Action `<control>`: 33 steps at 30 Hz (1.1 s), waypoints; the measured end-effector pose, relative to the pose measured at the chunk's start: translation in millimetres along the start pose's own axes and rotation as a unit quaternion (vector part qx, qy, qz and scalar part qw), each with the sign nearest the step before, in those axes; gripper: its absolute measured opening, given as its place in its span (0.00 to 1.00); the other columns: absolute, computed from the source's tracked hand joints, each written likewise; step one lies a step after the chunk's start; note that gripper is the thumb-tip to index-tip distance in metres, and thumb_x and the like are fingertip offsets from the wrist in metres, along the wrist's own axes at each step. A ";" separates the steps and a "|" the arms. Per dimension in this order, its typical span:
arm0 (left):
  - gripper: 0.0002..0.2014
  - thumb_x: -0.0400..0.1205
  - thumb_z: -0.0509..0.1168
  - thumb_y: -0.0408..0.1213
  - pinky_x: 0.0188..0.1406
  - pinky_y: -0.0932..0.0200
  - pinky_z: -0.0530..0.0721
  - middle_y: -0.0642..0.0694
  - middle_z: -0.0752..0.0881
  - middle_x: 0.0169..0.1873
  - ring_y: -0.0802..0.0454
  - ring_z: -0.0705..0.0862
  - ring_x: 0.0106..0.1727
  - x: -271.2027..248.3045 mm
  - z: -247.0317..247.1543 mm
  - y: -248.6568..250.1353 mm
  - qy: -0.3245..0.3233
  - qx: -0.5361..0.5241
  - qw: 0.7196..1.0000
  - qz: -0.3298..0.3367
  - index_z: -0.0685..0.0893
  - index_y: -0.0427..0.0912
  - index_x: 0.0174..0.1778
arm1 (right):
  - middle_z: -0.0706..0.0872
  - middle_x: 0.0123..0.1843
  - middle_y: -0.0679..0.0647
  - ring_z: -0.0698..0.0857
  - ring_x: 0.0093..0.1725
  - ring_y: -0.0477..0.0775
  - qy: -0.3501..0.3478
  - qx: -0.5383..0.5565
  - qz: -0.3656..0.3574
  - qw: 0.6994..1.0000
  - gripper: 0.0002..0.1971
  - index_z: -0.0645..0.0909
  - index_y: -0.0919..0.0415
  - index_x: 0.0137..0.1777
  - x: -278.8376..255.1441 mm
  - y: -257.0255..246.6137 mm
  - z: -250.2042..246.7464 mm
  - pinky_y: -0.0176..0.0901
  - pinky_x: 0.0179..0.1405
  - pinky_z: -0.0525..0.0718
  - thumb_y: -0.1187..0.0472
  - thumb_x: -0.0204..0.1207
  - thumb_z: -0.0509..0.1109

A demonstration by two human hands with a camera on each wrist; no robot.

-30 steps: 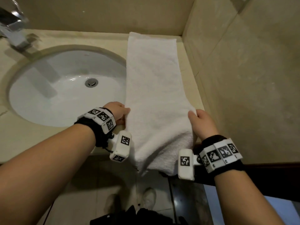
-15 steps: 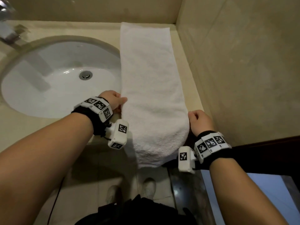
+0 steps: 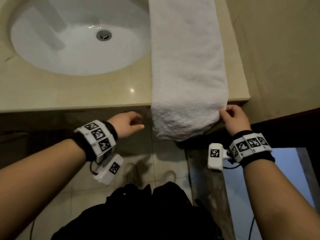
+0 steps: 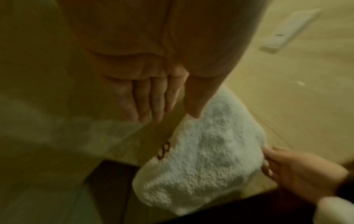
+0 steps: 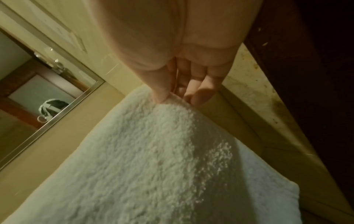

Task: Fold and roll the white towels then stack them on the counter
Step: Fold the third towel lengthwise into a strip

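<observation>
Fingers: our right hand (image 3: 233,119) pinches the white towel (image 3: 187,70) edge at 4 o'clock; left hand (image 3: 127,124) loose, holding nothing, just beside it. Towel folded lengthwise on worktop (image 3: 78,90) w/ near end overhanging; rolling and stacking still left.

A white terry towel (image 3: 187,66), folded into a long narrow strip, lies flat along the counter (image 3: 86,94) (beige stone), its near end draped over the front edge. That end's right corner sits pinched between thumb and fingers (image 5: 162,92) of the right hand (image 3: 233,118); its left edge hangs just beyond the left hand's (image 3: 127,124) fingertips, untouched.
</observation>
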State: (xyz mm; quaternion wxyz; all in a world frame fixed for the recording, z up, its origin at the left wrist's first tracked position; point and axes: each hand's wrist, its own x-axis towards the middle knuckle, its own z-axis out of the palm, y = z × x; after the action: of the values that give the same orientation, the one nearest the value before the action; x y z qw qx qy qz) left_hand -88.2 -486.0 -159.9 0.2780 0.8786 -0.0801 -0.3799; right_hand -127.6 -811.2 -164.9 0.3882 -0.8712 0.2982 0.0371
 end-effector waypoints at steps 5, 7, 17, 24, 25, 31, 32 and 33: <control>0.27 0.78 0.68 0.35 0.76 0.52 0.68 0.38 0.76 0.71 0.45 0.73 0.73 26.4 35.0 17.6 0.004 -0.193 0.981 0.000 0.70 0.35 0.72 | 0.83 0.45 0.58 0.82 0.48 0.58 0.000 0.003 -0.009 1.000 0.06 0.76 0.58 0.48 5.4 0.5 -1.1 0.47 0.51 0.77 0.56 0.77 0.64; 0.29 0.77 0.69 0.36 0.75 0.56 0.66 0.40 0.75 0.72 0.45 0.73 0.74 31.4 48.1 22.7 0.017 -0.200 0.980 0.004 0.68 0.38 0.73 | 0.83 0.43 0.58 0.83 0.46 0.58 -0.008 0.024 -0.015 1.000 0.05 0.74 0.57 0.46 5.3 1.5 -2.9 0.48 0.52 0.78 0.57 0.78 0.64; 0.32 0.75 0.71 0.37 0.66 0.60 0.69 0.44 0.77 0.69 0.47 0.75 0.70 24.8 69.1 17.5 0.025 -0.180 0.983 0.008 0.67 0.42 0.74 | 0.79 0.40 0.51 0.79 0.43 0.52 -0.010 0.025 -0.037 0.999 0.05 0.71 0.59 0.47 13.7 1.0 -10.3 0.35 0.41 0.71 0.59 0.78 0.64; 0.25 0.80 0.65 0.44 0.71 0.55 0.71 0.43 0.78 0.69 0.46 0.76 0.70 23.4 83.9 14.4 0.015 -0.137 0.990 0.012 0.72 0.41 0.72 | 0.78 0.37 0.48 0.81 0.31 0.46 -0.022 0.096 -0.005 0.995 0.07 0.69 0.54 0.41 14.6 -0.3 -8.8 0.30 0.33 0.79 0.63 0.79 0.62; 0.27 0.80 0.64 0.44 0.71 0.56 0.69 0.44 0.77 0.71 0.47 0.75 0.71 22.5 86.3 12.0 0.015 -0.151 0.988 0.007 0.68 0.42 0.74 | 0.77 0.37 0.48 0.81 0.31 0.47 -0.027 0.101 -0.006 0.994 0.04 0.70 0.57 0.44 14.4 -0.6 -9.3 0.34 0.36 0.79 0.64 0.79 0.62; 0.36 0.72 0.74 0.34 0.68 0.56 0.73 0.41 0.78 0.69 0.45 0.77 0.69 22.6 102.8 5.0 0.028 -0.132 0.991 0.005 0.66 0.40 0.75 | 0.76 0.34 0.48 0.79 0.30 0.47 -0.027 0.112 -0.027 0.993 0.04 0.69 0.61 0.50 12.4 2.3 -11.8 0.37 0.39 0.79 0.65 0.79 0.61; 0.34 0.72 0.74 0.34 0.67 0.55 0.75 0.41 0.80 0.67 0.44 0.78 0.67 22.7 103.3 5.1 0.044 -0.130 0.990 0.001 0.68 0.40 0.73 | 0.77 0.34 0.48 0.79 0.30 0.48 -0.027 0.116 -0.022 0.993 0.05 0.69 0.61 0.51 12.1 3.1 -11.7 0.38 0.40 0.80 0.65 0.79 0.62; 0.31 0.73 0.73 0.35 0.67 0.54 0.75 0.41 0.81 0.66 0.44 0.79 0.66 22.1 103.3 4.8 0.053 -0.131 0.990 -0.004 0.71 0.41 0.72 | 0.78 0.34 0.48 0.80 0.31 0.48 -0.027 0.118 -0.016 0.992 0.06 0.69 0.61 0.53 11.9 4.2 -11.1 0.39 0.42 0.81 0.65 0.79 0.62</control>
State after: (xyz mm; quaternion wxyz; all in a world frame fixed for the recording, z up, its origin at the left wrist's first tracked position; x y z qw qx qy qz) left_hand -146.1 -541.9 -228.5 0.3930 0.8538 -0.0118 -0.3412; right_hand -122.0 -827.0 -163.4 0.4971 -0.8223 0.2763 0.0190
